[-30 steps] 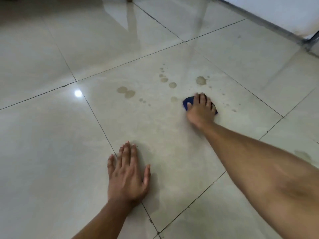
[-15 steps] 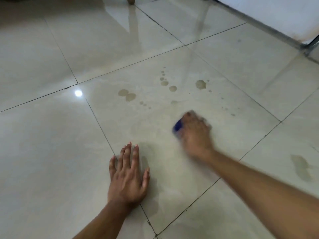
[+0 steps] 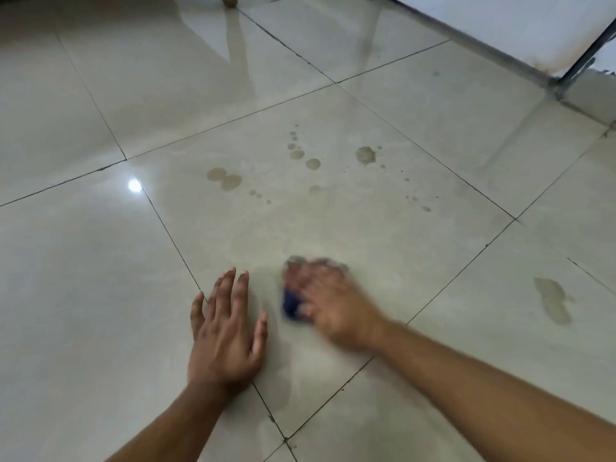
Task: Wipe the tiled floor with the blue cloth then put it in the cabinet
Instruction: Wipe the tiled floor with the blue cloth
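Note:
My right hand [image 3: 333, 301] is blurred with motion and presses the blue cloth [image 3: 291, 303] against the glossy beige tiled floor [image 3: 350, 228]; only a dark blue patch of cloth shows at the hand's left side. My left hand [image 3: 226, 328] lies flat on the floor just left of it, fingers spread and holding nothing. Several brownish wet spots [image 3: 228, 180] and a larger brown spot [image 3: 365, 155] mark the tile farther ahead. No cabinet is recognisable in view.
A white panel with a dark metal frame [image 3: 580, 61] runs along the far right. A brown smear [image 3: 551, 300] sits on the tile to the right. A small round brown object [image 3: 229, 0] lies at the top edge. A lamp glare [image 3: 134, 185] reflects at left.
My right hand has dragged the blue cloth back toward me and leftward across the tile, from beside the far spots to next to my left hand. The left hand stayed planted.

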